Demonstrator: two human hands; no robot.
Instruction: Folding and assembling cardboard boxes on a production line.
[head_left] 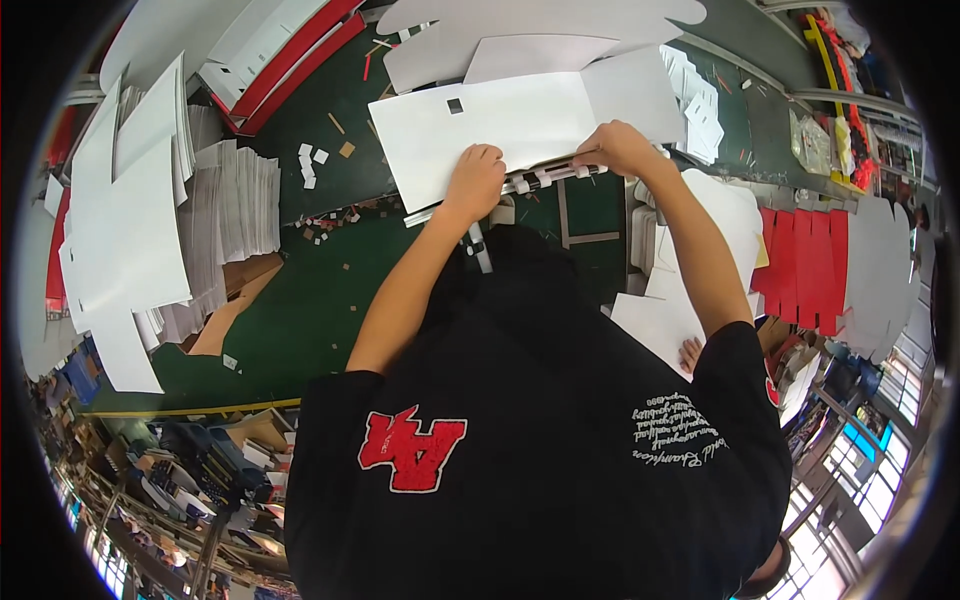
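Observation:
A white cardboard piece [520, 115] with a small square cut-out lies in front of me, its grey flaps spread to the far side and right. My left hand [476, 182] is closed at its near edge, fingers curled over the board and thumb hidden. At the right end of that edge, my right hand [618, 150] is closed in a pinch, fingertips at the board's rim. Whatever else may lie between those fingertips is too small to make out. Just below the edge runs a metal bar [545, 180] with white fittings, close to both hands.
White cardboard stacks [240, 200] stand at left. A red-edged white box [290, 75] lies far left. Small white offcuts [308, 165] litter the green surface. Right are white sheets [655, 325], another person's hand [690, 354] and red pieces [800, 265].

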